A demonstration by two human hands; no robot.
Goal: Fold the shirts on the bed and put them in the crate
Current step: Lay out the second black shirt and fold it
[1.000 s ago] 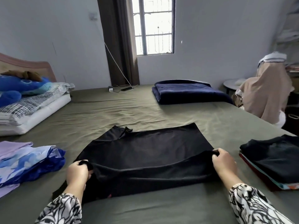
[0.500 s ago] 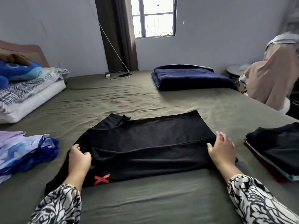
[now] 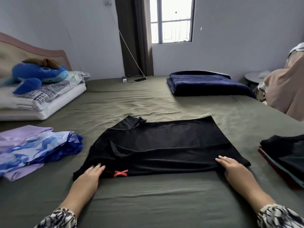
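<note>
A black, smooth-fabric shirt (image 3: 162, 145) lay partly folded in the near middle of the olive-green bed sheet (image 3: 148, 199), its near strip doubled over the rest. The only marking on it was a small red cross-shaped mark (image 3: 121, 173) near its near-left edge; no lettering or brand could be read anywhere.

The left hand (image 3: 91, 174) rested flat on the shirt's near-left corner, fingers straight and close together, pressing the cloth down just left of the red mark. The right hand (image 3: 231, 166) lay flat on the near-right end of the fold, fingers likewise extended and pressed to the fabric. Both wrists came out of black-and-white patterned sleeves (image 3: 279, 218).

To the left of the shirt, apart from it, sat a loose heap of lilac and blue printed garments (image 3: 32, 150). At the right edge, a stack of folded dark clothes (image 3: 286, 155) lay with red and teal layers showing beneath. No crate was visible.

Farther off, a folded navy blanket (image 3: 205, 84) sat at the far right of the bed. At the far left, a blue plush toy (image 3: 37, 73) lay on checked bedding over a white pillow (image 3: 49, 104). A dark curtain (image 3: 134, 37) hung beside the barred window (image 3: 171, 20).
</note>
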